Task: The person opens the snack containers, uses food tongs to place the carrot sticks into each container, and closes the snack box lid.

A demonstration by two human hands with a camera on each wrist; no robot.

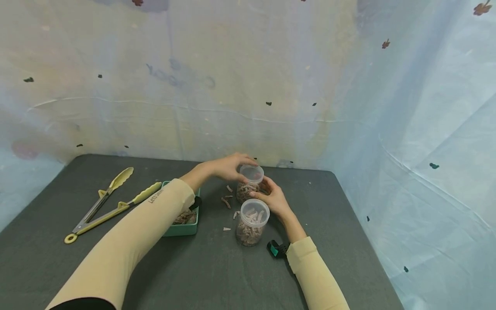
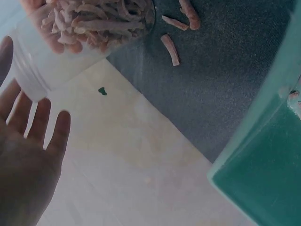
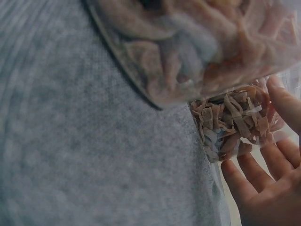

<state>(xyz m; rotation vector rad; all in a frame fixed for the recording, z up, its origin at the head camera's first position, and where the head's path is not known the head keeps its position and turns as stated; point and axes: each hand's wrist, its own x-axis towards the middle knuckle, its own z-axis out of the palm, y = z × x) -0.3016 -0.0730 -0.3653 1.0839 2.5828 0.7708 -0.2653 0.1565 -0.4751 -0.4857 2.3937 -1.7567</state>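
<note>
Two clear plastic jars of brownish dried strips stand one behind the other on the dark table. At the far jar [image 1: 248, 191], my left hand [image 1: 230, 167] holds the translucent top rim between thumb and fingers. My right hand [image 1: 276, 199] grips the same jar lower down on its right side. In the left wrist view, the left fingers [image 2: 42, 117] lie along the rim of the tilted-looking jar [image 2: 94, 28]. The near jar [image 1: 249, 230] stands just in front of the right hand, untouched. In the right wrist view it fills the top [image 3: 202, 52].
Left of the jars is a green tray [image 1: 180, 230] holding more strips, partly hidden by my left forearm. Yellow-and-steel tongs [image 1: 100, 209] lie spread further left. Several loose strips [image 1: 226, 203] lie between tray and jars. A pale plastic sheet [image 1: 240, 77] hangs behind the table.
</note>
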